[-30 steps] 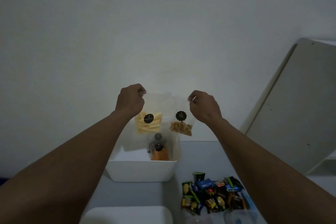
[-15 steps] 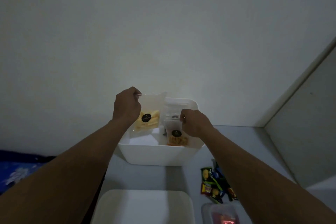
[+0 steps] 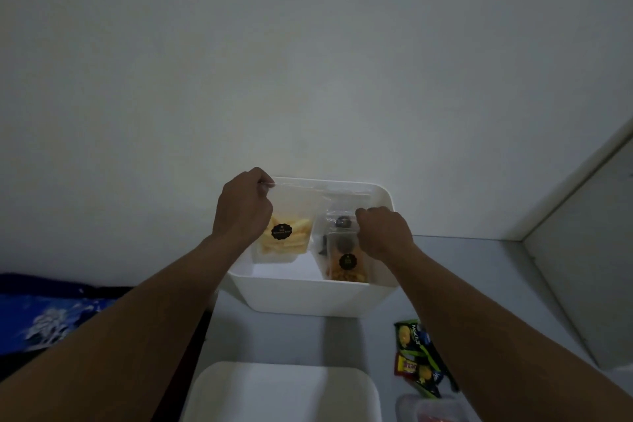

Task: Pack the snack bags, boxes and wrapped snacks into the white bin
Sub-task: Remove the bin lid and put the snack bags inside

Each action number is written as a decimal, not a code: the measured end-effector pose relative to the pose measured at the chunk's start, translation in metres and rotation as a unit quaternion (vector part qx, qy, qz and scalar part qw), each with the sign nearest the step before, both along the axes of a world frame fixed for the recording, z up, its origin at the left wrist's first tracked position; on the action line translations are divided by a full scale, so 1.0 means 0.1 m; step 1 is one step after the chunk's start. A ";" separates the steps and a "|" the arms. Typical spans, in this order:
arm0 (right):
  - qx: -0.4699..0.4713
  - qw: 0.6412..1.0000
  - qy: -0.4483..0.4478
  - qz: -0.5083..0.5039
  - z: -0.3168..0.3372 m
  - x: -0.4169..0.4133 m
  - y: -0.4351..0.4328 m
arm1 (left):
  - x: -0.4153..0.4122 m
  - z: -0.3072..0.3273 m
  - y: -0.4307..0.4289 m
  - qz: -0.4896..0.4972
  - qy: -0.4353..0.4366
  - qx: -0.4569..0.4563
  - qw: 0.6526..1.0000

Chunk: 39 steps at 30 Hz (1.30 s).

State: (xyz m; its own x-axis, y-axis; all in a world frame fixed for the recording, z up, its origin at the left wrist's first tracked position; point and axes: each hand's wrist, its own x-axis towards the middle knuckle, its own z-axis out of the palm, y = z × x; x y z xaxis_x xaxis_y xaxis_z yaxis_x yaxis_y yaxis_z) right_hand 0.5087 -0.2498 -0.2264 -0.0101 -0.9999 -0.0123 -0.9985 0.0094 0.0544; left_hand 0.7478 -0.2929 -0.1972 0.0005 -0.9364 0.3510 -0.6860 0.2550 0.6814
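Note:
The white bin (image 3: pixel 308 298) stands on the table against the wall. My left hand (image 3: pixel 244 207) pinches the top corner of a clear bag of yellow snack sticks (image 3: pixel 287 233), which hangs upright in the bin's left half. My right hand (image 3: pixel 383 233) grips the top of a clear bag of brown snacks (image 3: pixel 346 267), low in the bin's right half. Behind it, another clear bag (image 3: pixel 342 221) with a dark sticker stands inside the bin. Several wrapped snacks (image 3: pixel 416 358) lie on the table to the right, partly hidden by my right forearm.
A white lid or tray (image 3: pixel 284 390) lies near me, in front of the bin. A clear plastic container (image 3: pixel 431 409) sits at the bottom right. A pale panel (image 3: pixel 589 250) leans at the right. Blue fabric (image 3: pixel 44 319) lies off the table's left edge.
Both hands have come down from above the bin. The brown snack bag has sunk into the bin's right half, and the yellow bag now hangs in the left half. The view has tilted.

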 end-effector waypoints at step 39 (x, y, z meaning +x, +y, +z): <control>0.079 0.925 -0.355 -0.108 -0.03 -0.61 0.23 | -1.20 -0.60 0.06 -0.048 -0.059 0.166 0.983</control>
State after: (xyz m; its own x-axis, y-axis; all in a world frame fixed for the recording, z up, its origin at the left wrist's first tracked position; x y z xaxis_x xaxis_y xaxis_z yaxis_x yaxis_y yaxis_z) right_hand 0.4474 -0.2264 -0.2298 -0.1427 -0.9607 -0.2382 -0.7586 0.2607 -0.5971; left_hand 0.6281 -0.2870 -0.2568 -0.1150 -0.9932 0.0183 -0.7490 0.0987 0.6552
